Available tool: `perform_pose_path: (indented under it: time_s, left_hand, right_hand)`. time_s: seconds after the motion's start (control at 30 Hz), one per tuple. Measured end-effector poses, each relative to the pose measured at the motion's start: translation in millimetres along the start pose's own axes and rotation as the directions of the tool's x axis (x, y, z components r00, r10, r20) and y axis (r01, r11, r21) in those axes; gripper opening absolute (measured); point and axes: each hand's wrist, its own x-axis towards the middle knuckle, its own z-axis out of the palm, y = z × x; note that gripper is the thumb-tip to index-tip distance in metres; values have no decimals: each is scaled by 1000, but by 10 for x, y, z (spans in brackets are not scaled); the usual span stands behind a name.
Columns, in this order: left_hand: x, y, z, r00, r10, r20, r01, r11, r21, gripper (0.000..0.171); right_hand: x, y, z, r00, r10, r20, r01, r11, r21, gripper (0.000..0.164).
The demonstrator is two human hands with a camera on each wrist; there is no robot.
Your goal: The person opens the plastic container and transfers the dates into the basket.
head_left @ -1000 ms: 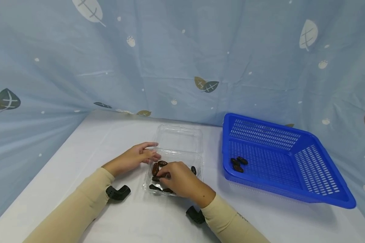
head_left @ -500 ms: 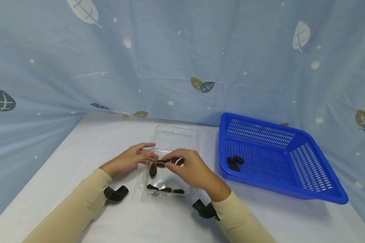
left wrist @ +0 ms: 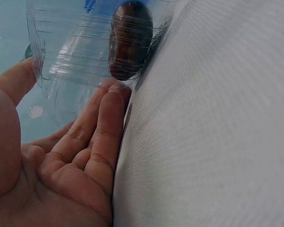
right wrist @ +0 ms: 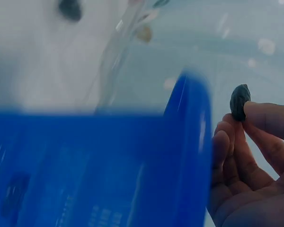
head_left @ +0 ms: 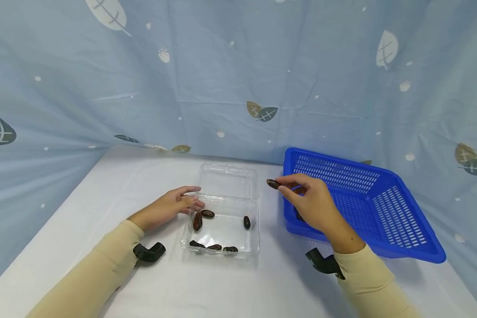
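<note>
My right hand (head_left: 316, 203) pinches a dark brown date (head_left: 273, 183) between thumb and fingertips, raised beside the blue basket's (head_left: 385, 251) near left corner. In the right wrist view the same date (right wrist: 239, 102) sticks out past the fingertips. My left hand (head_left: 167, 209) rests at the back left corner of a clear plastic clamshell box (head_left: 222, 227), fingers fairly straight and touching its side. Several dates lie in the box: a reddish one (head_left: 198, 221) at the left, a darker one (head_left: 247, 222) at the right, others along the front wall.
The box's lid (head_left: 228, 181) lies folded back behind it on the white tablecloth (head_left: 206, 287). Inside the basket, a date (head_left: 299, 215) shows partly behind my right hand. A blue leaf-print curtain (head_left: 206, 70) hangs along the table's back edge.
My right hand has picked a date from the box and carried it up and right to the basket's edge. The left hand has stayed at the box's corner.
</note>
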Motion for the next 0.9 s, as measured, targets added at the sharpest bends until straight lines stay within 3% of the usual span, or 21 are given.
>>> perform_pose_path:
  time_s: [0.17, 0.3, 0.43, 0.73, 0.9]
  left_hand:
    - [4, 2, -12, 1000, -5, -6, 5, 1000, 3, 58]
    - [18, 17, -22, 1000, 3, -4, -3, 1000, 0, 59]
    - [14, 8, -26, 1000, -6, -1, 6, 1000, -8, 60]
    - [10, 5, -17, 1000, -10, -10, 10, 1000, -13, 59]
    - [11, 9, 7, 1000, -19, -8, 19, 1000, -25, 59]
  right_hand:
    - [-51, 243, -248, 995, 96, 5, -95, 994, -59, 22]
    - [-83, 440, -402, 991, 132, -13, -133, 981, -139, 21]
    - [-100, 612, -505, 986, 166, 30, -155, 961, -230, 20]
    - [-61, 879, -502, 944, 269, 192, -199, 926, -321, 19]
    - [-87, 960, -455, 924, 309, 224, -216, 907, -360, 18]
